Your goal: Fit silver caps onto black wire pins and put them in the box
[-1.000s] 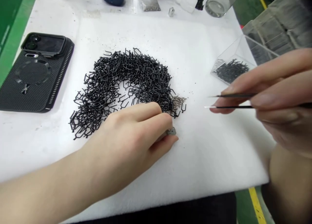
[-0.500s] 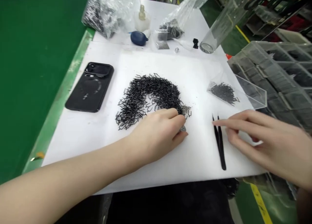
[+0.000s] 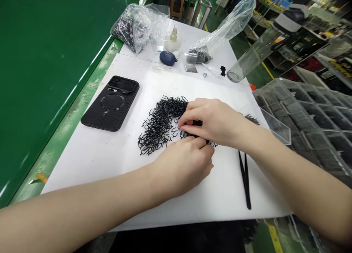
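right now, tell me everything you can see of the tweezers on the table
The tweezers are black and slim, with two arms joined at the near end and spread slightly apart towards the far end. They lie on the white table, to the right of the left hand. The right forearm hides the tips; neither hand holds them. Their material cannot be told.

The left hand (image 3: 184, 165) curls, back upward; just beyond it, the right hand (image 3: 213, 119) holds thumb and forefinger close together.
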Available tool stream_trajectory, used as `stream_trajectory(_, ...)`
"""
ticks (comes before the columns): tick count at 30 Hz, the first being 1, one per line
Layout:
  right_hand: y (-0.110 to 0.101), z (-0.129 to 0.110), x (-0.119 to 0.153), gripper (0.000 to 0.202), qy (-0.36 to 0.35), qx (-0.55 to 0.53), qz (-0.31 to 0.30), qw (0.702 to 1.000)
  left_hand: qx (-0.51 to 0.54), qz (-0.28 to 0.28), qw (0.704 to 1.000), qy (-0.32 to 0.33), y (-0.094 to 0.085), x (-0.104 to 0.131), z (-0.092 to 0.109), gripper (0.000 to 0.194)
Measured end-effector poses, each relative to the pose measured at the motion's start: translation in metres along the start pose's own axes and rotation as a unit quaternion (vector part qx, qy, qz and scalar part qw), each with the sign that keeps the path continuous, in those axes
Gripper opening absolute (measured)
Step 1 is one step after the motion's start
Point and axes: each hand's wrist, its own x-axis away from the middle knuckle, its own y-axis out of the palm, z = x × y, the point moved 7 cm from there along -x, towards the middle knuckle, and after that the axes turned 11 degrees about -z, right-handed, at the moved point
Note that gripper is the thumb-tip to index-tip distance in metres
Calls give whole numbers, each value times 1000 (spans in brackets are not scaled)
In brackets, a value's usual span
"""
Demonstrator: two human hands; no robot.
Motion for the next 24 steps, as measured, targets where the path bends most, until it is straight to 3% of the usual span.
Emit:
stream_trajectory(11, -26, 14, 22, 14, 29, -131, 99, 986, 11, 16, 1000, 14, -2, 4, 1, 23)
stream_trajectory(14, -31, 17, 37, 6, 43, -205, 158, 965, 29, 36, 999, 16, -2, 7, -2, 18)
stream_trajectory(18, -28, 23, 55, 10, 61, -271, 226, 934, 49, 52, 997, 10, -2, 9, -5, 11)
stream_trajectory(24, -15, 20, 37, 14, 38, -243, 172, 954, 50, 56, 997, 8, 0, 8, -4, 11)
